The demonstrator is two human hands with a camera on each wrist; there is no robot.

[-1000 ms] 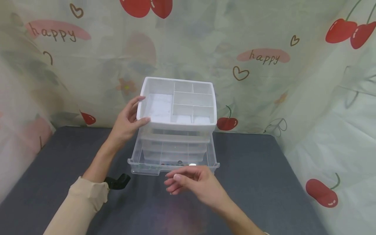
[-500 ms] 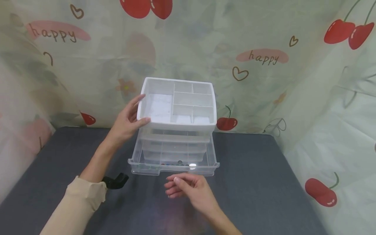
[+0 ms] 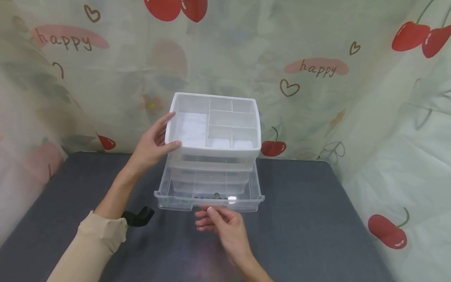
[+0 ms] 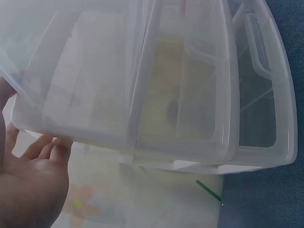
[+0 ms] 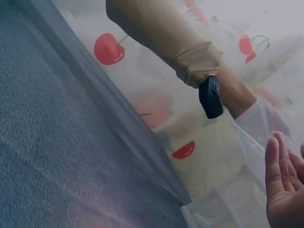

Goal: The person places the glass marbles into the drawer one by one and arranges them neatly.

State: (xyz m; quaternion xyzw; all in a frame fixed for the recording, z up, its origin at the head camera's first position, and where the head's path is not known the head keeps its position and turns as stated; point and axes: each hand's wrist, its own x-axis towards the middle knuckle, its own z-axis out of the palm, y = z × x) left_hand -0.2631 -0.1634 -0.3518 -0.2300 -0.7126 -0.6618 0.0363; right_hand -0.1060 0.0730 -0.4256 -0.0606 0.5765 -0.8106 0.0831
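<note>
A white drawer organizer with a divided top tray stands at the back of the table. My left hand grips the left side of its top, thumb on the front rim and fingers along the side. In the left wrist view, that hand lies at the organizer's edge. Below the top, a clear drawer is pulled out toward me, with a few small round things behind its front wall. My right hand is at the drawer's front, by the handle notch, fingers loosely bent and holding nothing.
A dark grey cloth covers the table. Behind it hangs a pale curtain printed with cherries. A black strap piece sticks out from my left wrist. The drawers' fronts show in the left wrist view.
My right hand has shifted left in front of the drawer; it drew back slightly, then rose to the drawer's front wall. The left hand and organizer have stayed in place.
</note>
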